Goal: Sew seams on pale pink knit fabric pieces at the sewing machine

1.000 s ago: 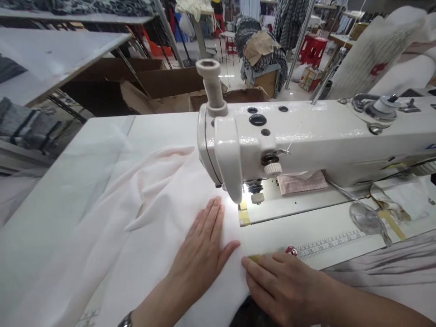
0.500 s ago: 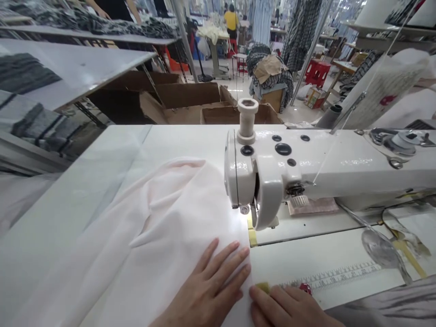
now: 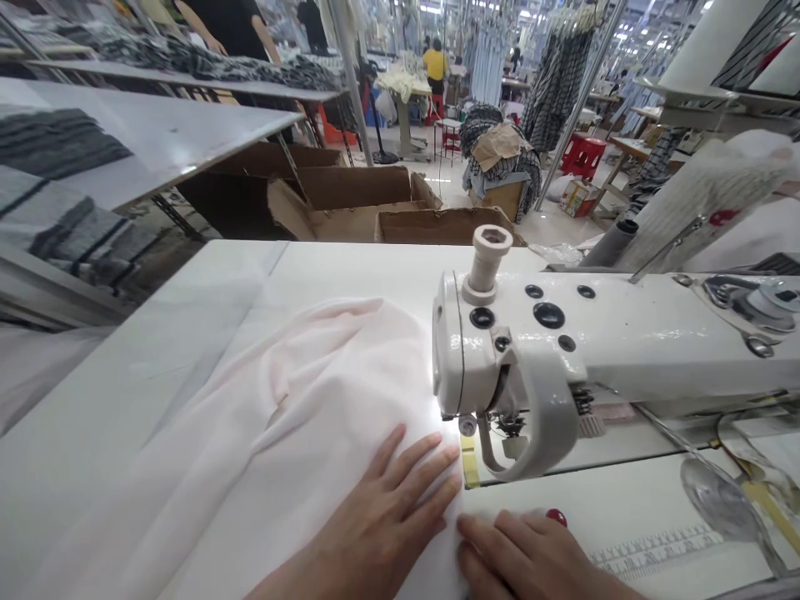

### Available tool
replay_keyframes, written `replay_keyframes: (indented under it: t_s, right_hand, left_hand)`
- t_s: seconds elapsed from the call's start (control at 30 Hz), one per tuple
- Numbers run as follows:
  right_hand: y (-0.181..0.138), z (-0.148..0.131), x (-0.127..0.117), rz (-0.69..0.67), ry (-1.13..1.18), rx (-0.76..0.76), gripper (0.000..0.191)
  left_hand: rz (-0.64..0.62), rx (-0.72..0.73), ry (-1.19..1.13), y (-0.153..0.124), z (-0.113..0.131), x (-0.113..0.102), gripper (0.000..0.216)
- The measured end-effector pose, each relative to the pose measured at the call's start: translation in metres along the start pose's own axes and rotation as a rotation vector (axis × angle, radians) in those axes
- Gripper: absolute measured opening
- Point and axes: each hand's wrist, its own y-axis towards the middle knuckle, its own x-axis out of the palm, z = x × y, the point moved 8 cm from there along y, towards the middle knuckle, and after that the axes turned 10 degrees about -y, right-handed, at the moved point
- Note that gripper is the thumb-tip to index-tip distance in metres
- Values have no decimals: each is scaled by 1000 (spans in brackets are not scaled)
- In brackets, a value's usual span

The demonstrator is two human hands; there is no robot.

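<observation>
A pale pink fabric (image 3: pixel 293 417) lies spread over the white sewing table (image 3: pixel 156 333), running up to the head of a white sewing machine (image 3: pixel 562 350). My left hand (image 3: pixel 387 517) rests flat on the fabric with fingers stretched out, just left of the needle area (image 3: pixel 466 427). My right hand (image 3: pixel 531 558) lies beside it at the fabric's right edge, fingers extended and pressing down, close to a small red button (image 3: pixel 555 517) on the table.
A printed ruler strip (image 3: pixel 656 546) and a metal lever (image 3: pixel 718 500) lie on the table at right. Open cardboard boxes (image 3: pixel 375 204) stand behind the table. Folded grey cloth sits on shelves (image 3: pixel 75 150) at left. People and hanging garments (image 3: pixel 556 75) are far back.
The view has tilted up and shifted left, so the machine head sits lower and further right. Both hands slid slightly forward along the fabric edge toward the needle.
</observation>
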Motion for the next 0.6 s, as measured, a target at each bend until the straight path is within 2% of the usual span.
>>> replay_keyframes:
  t_s: [0.07,0.2,0.27,0.37,0.43,0.5,0.6]
  right_hand:
    - [2,3,3,6,1,0,31]
    - [11,12,4,6,21,-1,28]
    - [17,16,5,-62,36,-29,28]
    - [22,23,9,-236,43,-71,28]
    - [21,26,11,-302,39,-102,29]
    - [18,28,15,-327,15,-138,33]
    - [13,27,22,-289,-40,-187,40]
  left_hand:
    - [1,-13,1,4,-5,-1,37]
    - [86,-28,-50,7,-16,-1,29]
    - [98,-43,-68,7,-22,3,26]
    - [45,-88,-85,9,-32,11,25]
    - [20,-107,-105,11,-39,12,24]
    - [10,-118,-142,15,-44,11,23]
    - [13,-132,-202,19,-53,9,19]
